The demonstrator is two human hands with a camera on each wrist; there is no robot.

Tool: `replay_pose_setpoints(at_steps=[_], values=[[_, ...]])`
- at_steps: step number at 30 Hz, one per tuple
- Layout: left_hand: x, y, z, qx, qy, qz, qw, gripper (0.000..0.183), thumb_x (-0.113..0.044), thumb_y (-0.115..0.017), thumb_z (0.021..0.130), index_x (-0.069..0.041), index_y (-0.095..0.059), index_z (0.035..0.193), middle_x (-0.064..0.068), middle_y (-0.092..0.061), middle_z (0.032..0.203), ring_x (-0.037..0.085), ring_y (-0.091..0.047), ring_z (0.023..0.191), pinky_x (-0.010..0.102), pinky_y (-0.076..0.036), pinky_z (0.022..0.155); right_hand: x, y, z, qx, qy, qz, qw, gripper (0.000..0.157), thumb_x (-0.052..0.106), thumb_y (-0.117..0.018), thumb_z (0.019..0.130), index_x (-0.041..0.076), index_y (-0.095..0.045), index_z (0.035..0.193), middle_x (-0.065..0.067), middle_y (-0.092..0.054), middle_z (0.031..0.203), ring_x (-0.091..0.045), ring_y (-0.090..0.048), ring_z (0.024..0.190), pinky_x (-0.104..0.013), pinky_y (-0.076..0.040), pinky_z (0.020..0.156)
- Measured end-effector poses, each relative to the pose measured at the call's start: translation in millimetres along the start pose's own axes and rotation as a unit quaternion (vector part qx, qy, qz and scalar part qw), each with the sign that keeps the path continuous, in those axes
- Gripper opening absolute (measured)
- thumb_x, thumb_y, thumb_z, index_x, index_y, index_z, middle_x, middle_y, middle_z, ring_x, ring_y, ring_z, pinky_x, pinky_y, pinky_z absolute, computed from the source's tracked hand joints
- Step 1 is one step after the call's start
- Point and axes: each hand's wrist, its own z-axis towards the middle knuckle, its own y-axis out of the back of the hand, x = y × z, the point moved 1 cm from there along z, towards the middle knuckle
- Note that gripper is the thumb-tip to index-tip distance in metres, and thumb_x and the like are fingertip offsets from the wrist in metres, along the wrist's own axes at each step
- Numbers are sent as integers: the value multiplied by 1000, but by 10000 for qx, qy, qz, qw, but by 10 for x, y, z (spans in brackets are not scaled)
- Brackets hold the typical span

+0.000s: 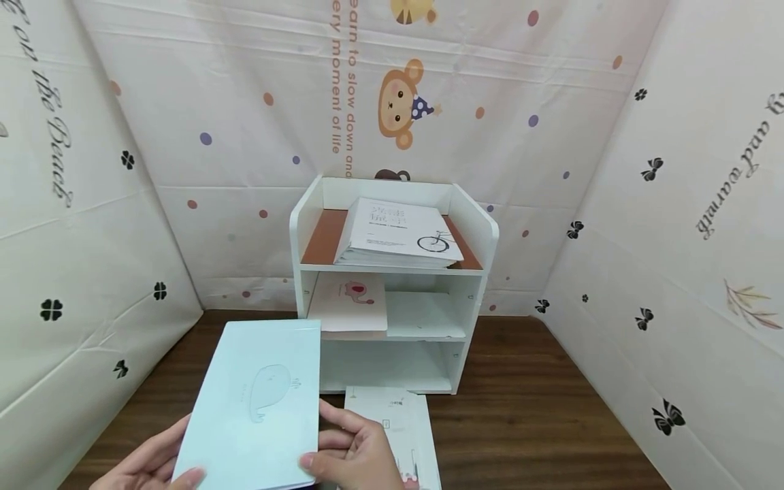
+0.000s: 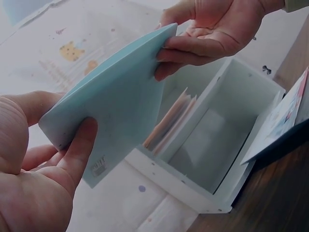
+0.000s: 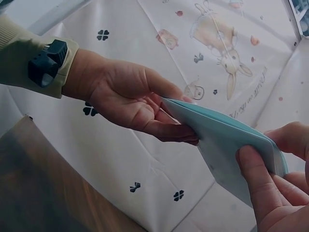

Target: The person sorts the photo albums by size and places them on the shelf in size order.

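Observation:
A light blue notebook (image 1: 263, 395) with a whale outline on its cover is held up in front of me, left of the shelf. My left hand (image 1: 150, 459) grips its lower left edge, thumb on the cover and fingers underneath. On the opposite edge, my right hand (image 1: 358, 446) pinches it the same way. Its plain back (image 2: 113, 111) with a small printed mark near one corner shows in the left wrist view. In the right wrist view the covers (image 3: 227, 150) are closed together between both hands.
A white three-tier shelf (image 1: 478, 299) stands at the back. Its top tier bears a stack of books with a bicycle cover (image 1: 398, 235); the middle tier bears a notebook with a pink elephant (image 1: 349, 306). A white booklet (image 1: 398, 435) lies before it on the wooden table (image 1: 527, 422). Printed cloth surrounds it.

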Motion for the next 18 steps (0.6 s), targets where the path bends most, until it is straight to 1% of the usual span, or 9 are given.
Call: replay_pose_setpoints(at_steps=[2,4,6,9,13,16,18], values=[[4,-61,-13,-66,-205,-289,9993,66,14,-71,86,-19,-61,142,-10,-76,118,12,-75,99,39,-63,67,8,37,-3,39,51,-41,10000,68,2,-83,82,0,-56,144,-26,-74,113,-20,-77,94,-31,-63,79],[1,-121,-15,-226,-313,-336,9987,66,16,-73,84,-14,-61,142,-9,-77,116,14,-76,96,38,-63,67,20,70,-6,81,91,-67,9999,69,3,-82,83,-2,-54,145,-27,-74,113,-20,-77,95,-30,-63,81],[-3,-172,-18,-393,-315,-335,9982,66,15,-75,83,-11,-61,142,-8,-77,114,15,-77,94,38,-63,67,32,96,-15,108,92,-97,9999,69,3,-82,84,-3,-52,146,-27,-73,114,-20,-76,95,-30,-63,81],[-16,-236,-19,-498,-142,-369,9980,66,13,-77,82,-9,-61,142,-8,-78,113,16,-77,94,39,-63,69,53,131,-36,28,51,-125,9999,70,2,-81,83,-3,-52,146,-26,-74,114,-20,-77,95,-31,-63,81],[-33,-324,-8,-610,175,-454,9970,69,11,-81,79,-6,-60,143,-7,-78,111,16,-77,94,37,-63,71,76,175,-62,-54,36,-152,9999,70,2,-81,83,-2,-52,147,-25,-75,112,-20,-77,93,-32,-63,82],[-46,-389,2,-729,423,-481,9953,74,8,-84,76,-7,-59,143,-10,-78,111,15,-77,95,35,-63,73,87,215,-74,-42,60,-175,9998,72,2,-81,84,-4,-49,148,-23,-75,112,-19,-77,93,-31,-63,82],[-54,-436,8,-754,489,-453,9949,76,7,-86,75,-6,-58,144,-10,-78,110,15,-77,95,35,-63,74,94,244,-81,-28,96,-205,9997,73,3,-81,85,-6,-46,149,-22,-76,111,-19,-77,94,-31,-62,83]])
